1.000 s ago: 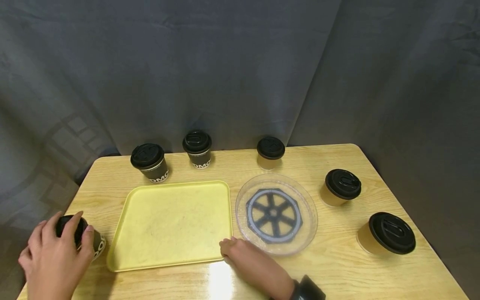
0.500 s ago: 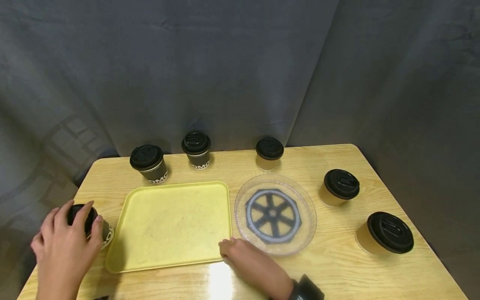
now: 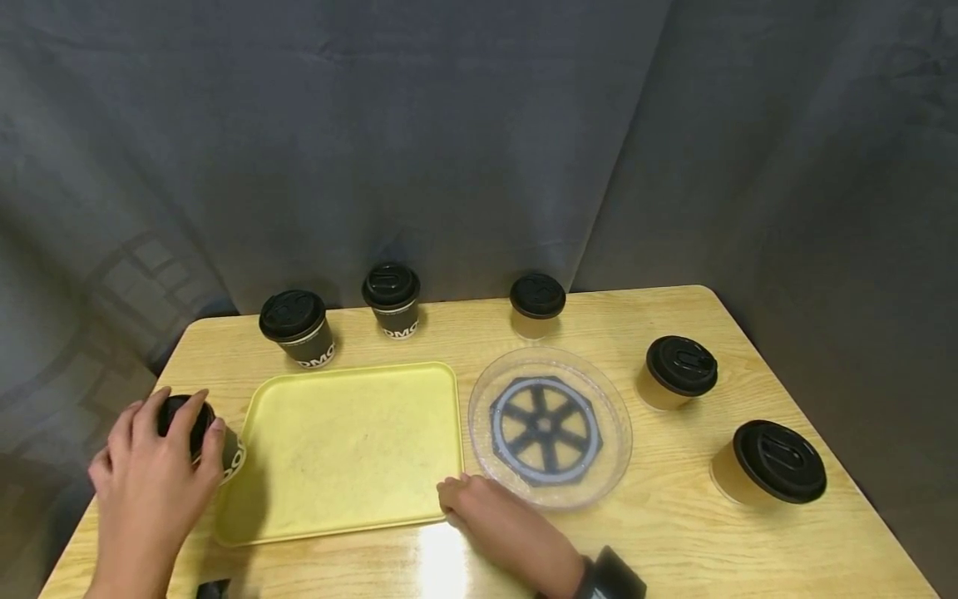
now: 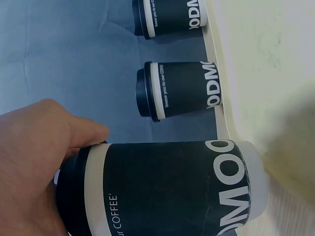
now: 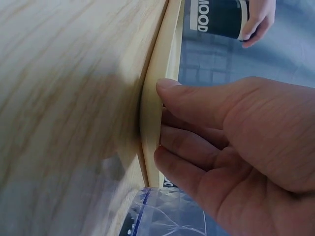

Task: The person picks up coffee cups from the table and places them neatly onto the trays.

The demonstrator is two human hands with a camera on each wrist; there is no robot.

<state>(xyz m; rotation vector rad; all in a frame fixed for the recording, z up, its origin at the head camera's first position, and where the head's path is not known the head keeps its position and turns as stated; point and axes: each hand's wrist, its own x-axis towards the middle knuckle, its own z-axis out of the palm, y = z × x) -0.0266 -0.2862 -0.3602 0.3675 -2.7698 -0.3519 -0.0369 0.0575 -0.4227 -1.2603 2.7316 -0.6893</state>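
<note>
My left hand (image 3: 160,462) grips a dark paper coffee cup (image 4: 172,189) by its black lid (image 3: 187,424), thumb and fingers spread around it. In the head view the cup overlaps the left rim of the yellow tray (image 3: 352,453), and a shadow falls across that side. In the right wrist view the same cup (image 5: 219,17) appears tilted sideways at the top. My right hand (image 3: 482,503) holds the tray's front right corner. There the thumb and curled fingertips (image 5: 170,86) meet the raised rim (image 5: 152,115).
Two more dark lidded cups (image 3: 299,329) (image 3: 392,299) stand behind the tray. A clear round dish (image 3: 550,428) with a dark spoked pattern sits right of it. Brown lidded cups (image 3: 539,304) (image 3: 677,374) (image 3: 767,466) line the back and right. A small black item (image 3: 213,589) shows at the front.
My left hand has moved right and a little away from me with the dark cup, from beside the tray to over its left rim. The right hand has stayed at the tray's corner.
</note>
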